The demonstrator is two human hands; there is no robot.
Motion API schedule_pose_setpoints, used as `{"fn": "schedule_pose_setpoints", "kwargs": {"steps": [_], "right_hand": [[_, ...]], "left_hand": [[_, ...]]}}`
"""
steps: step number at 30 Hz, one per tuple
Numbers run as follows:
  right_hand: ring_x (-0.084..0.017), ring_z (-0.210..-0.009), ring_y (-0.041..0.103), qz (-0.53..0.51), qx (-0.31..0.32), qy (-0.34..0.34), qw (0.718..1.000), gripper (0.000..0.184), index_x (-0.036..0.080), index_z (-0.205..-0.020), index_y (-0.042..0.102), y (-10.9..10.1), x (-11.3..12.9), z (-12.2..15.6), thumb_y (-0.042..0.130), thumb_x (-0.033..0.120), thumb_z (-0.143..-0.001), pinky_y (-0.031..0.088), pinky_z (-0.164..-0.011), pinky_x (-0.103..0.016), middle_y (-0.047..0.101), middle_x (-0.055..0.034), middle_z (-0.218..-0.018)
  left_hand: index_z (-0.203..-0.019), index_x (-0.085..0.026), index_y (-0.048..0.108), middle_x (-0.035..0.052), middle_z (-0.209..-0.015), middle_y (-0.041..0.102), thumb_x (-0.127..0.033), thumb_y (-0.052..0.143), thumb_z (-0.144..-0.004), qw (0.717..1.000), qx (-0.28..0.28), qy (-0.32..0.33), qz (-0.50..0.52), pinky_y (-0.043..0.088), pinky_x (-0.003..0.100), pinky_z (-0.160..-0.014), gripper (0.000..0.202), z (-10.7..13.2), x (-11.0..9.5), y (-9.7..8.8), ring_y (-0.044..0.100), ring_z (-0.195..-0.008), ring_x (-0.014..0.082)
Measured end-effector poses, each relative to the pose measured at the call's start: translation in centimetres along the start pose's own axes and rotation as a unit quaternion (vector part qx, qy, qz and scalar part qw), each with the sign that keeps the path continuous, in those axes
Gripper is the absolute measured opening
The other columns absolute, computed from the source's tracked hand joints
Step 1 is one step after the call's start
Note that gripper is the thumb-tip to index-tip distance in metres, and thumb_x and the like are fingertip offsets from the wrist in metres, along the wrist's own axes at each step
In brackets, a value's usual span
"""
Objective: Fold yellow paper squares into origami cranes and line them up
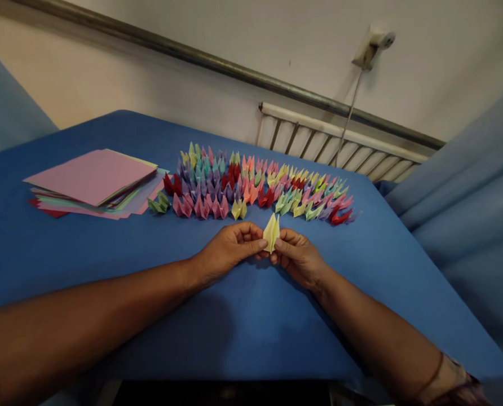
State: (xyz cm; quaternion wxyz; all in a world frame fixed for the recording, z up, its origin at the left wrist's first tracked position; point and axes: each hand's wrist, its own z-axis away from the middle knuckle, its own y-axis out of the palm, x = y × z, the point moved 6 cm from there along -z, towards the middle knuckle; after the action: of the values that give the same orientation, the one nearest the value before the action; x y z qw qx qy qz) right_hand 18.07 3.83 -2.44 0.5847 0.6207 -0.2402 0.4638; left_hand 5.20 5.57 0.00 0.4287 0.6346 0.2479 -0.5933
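Between both hands stands a pale yellow folded paper crane (271, 232), narrow, with its points facing up. My left hand (237, 246) pinches its left side, thumb on the front. On the other side my right hand (299, 256) pinches it the same way. The fingers behind the paper are partly hidden. Just beyond the hands, rows of finished-looking paper cranes (211, 186) in many colours sit on the blue table (171, 242). A small yellow crane (238, 210) is the closest one to my left hand.
A stack of coloured paper sheets (91, 177), pink on top, lies on the left of the table. Behind the table are a radiator (314, 141), a wall rail (217, 67) and a hanging cord (350, 115). Blue curtains (467, 186) hang on the right.
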Motion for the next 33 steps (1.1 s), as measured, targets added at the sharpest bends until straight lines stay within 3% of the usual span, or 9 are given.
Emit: {"fn": "schedule_pose_setpoints", "kwargs": {"steps": [6, 12, 17, 22, 25, 33], "right_hand": [[-0.008, -0.052, 0.058, 0.066, -0.028, -0.036, 0.997, 0.024, 0.019, -0.074, 0.066, -0.1, 0.1, 0.0, 0.081, 0.038, -0.07, 0.045, -0.054, -0.021, 0.066, 0.0036, -0.06], [-0.011, -0.055, 0.06, 0.138, -0.049, -0.063, 0.987, 0.029, 0.019, -0.071, 0.066, 0.0, 0.6, 0.3, 0.08, 0.044, -0.069, 0.047, -0.058, -0.025, 0.067, 0.0025, -0.06], [-0.011, -0.057, 0.06, 0.161, -0.028, -0.08, 0.983, 0.031, 0.018, -0.074, 0.066, 0.4, 0.7, 0.4, 0.072, 0.048, -0.078, 0.047, -0.061, -0.025, 0.067, 0.001, -0.061], [-0.01, -0.056, 0.058, 0.178, -0.045, -0.085, 0.979, 0.031, 0.019, -0.074, 0.064, 0.7, 0.8, 0.4, 0.083, 0.043, -0.065, 0.048, -0.058, -0.025, 0.066, 0.0032, -0.062], [-0.011, -0.057, 0.061, 0.162, -0.051, -0.084, 0.982, 0.03, 0.019, -0.071, 0.064, 0.6, 1.0, 0.4, 0.083, 0.041, -0.065, 0.049, -0.059, -0.026, 0.069, 0.0016, -0.065], [-0.011, -0.054, 0.059, 0.158, -0.07, -0.109, 0.979, 0.029, 0.021, -0.067, 0.063, 0.6, 1.6, 0.3, 0.082, 0.042, -0.064, 0.049, -0.058, -0.026, 0.067, 0.0037, -0.061]], "left_hand": [[-0.095, -0.015, 0.057, -0.0007, -0.08, 0.065, -0.032, 0.081, -0.067, 1.0, -0.018, -0.004, -0.015, 0.048, 0.023, -0.06, 0.041, -0.1, 0.4, 0.0, 0.062, -0.066, 0.0111], [-0.082, -0.015, 0.056, -0.0019, -0.068, 0.063, -0.033, 0.078, -0.068, 0.997, -0.018, -0.011, -0.069, 0.044, 0.023, -0.057, 0.032, -0.2, 0.5, -0.2, 0.059, -0.06, 0.0104], [-0.076, -0.016, 0.055, -0.0028, -0.064, 0.061, -0.033, 0.077, -0.067, 0.994, -0.046, 0.002, -0.102, 0.044, 0.023, -0.055, 0.029, -0.1, 0.3, -0.6, 0.058, -0.057, 0.0105], [-0.075, -0.015, 0.057, -0.0025, -0.065, 0.063, -0.031, 0.08, -0.065, 0.995, -0.052, 0.007, -0.082, 0.046, 0.022, -0.059, 0.03, -0.1, 0.0, -0.6, 0.06, -0.06, 0.0107], [-0.077, -0.014, 0.059, -0.0002, -0.067, 0.067, -0.032, 0.077, -0.069, 0.998, -0.031, -0.002, -0.053, 0.049, 0.024, -0.063, 0.026, 0.0, -0.1, -0.3, 0.063, -0.062, 0.012], [-0.079, -0.015, 0.063, 0.0002, -0.066, 0.067, -0.032, 0.071, -0.076, 0.997, -0.045, 0.004, -0.069, 0.05, 0.025, -0.063, 0.019, 0.0, -0.4, -0.6, 0.061, -0.061, 0.0114]]}}
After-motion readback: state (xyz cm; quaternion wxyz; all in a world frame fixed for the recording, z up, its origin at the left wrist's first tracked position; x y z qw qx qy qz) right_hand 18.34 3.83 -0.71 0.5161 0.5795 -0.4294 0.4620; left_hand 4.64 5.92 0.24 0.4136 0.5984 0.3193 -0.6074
